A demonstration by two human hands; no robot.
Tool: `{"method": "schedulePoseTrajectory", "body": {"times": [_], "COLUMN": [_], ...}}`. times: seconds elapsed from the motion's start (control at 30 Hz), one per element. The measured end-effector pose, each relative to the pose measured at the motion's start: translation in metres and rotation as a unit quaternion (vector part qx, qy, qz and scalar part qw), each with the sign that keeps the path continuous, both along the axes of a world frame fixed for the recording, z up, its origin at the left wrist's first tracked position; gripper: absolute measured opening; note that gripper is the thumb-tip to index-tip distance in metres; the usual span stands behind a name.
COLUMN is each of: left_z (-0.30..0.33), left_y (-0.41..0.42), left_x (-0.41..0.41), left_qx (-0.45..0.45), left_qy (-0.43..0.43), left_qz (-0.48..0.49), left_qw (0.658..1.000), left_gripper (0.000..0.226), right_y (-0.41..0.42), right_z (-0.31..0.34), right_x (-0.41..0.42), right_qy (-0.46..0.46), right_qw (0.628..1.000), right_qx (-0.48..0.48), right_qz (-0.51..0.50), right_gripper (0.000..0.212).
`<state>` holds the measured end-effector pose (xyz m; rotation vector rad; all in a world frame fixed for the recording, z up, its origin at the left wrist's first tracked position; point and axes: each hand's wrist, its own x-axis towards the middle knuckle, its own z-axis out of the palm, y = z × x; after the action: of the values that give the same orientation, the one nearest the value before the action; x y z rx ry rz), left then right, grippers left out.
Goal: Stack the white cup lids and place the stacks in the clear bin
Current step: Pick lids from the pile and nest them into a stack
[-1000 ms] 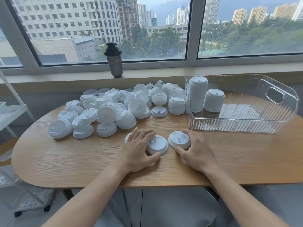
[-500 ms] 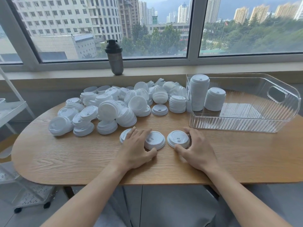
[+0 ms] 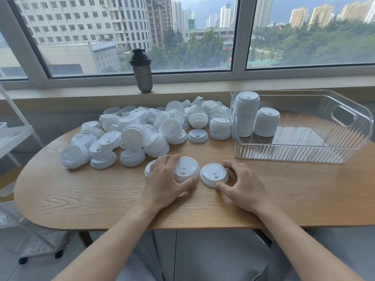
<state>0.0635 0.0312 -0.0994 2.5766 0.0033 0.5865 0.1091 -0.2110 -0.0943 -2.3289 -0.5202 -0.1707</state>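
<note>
Wooden table (image 3: 85,201) w/ rounded end: heap of white lids (image 3: 142,132) at back, clear bin (image 3: 300,155) on right.

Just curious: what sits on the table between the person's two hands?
In the head view, two white lids lie side by side: one under the left hand, one pinched by the right hand.

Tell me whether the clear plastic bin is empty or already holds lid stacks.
Partly filled: the clear plastic bin holds two upright stacks of white cup lids, a tall stack and a shorter stack, at its left end.
</note>
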Motion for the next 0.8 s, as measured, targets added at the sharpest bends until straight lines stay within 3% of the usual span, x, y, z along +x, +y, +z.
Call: {"method": "schedulePoseTrajectory", "body": {"times": [0.23,0.3,0.47,0.6,0.8], "left_z": [0.0,-0.002,-0.003,-0.006,0.0], "left_y": [-0.014,-0.026,-0.046,-0.048,-0.03], "left_x": [0.005,0.009,0.019,0.02,0.012], "left_qx": [-0.104,-0.101,-0.045,-0.011,-0.061], "left_qy": [-0.01,-0.001,0.025,0.043,0.058], "left_qz": [-0.027,-0.035,-0.026,-0.042,-0.106], "left_qw": [0.994,0.994,0.998,0.998,0.991], "left_gripper": [0.082,0.082,0.088,0.091,0.089], "right_y": [0.0,-0.002,-0.007,-0.005,-0.005], "right_z": [-0.002,-0.002,-0.001,-0.002,-0.005], "right_x": [0.0,0.001,0.004,0.006,0.005], "right_qy": [-0.009,0.013,0.054,0.049,0.017], "right_qw": [0.999,0.999,0.988,0.989,0.993], "right_qx": [0.005,0.037,0.142,0.136,0.115], "right_qz": [0.042,0.031,0.001,0.002,0.015], "right_gripper": [0.064,0.063,0.032,0.024,0.033]}}
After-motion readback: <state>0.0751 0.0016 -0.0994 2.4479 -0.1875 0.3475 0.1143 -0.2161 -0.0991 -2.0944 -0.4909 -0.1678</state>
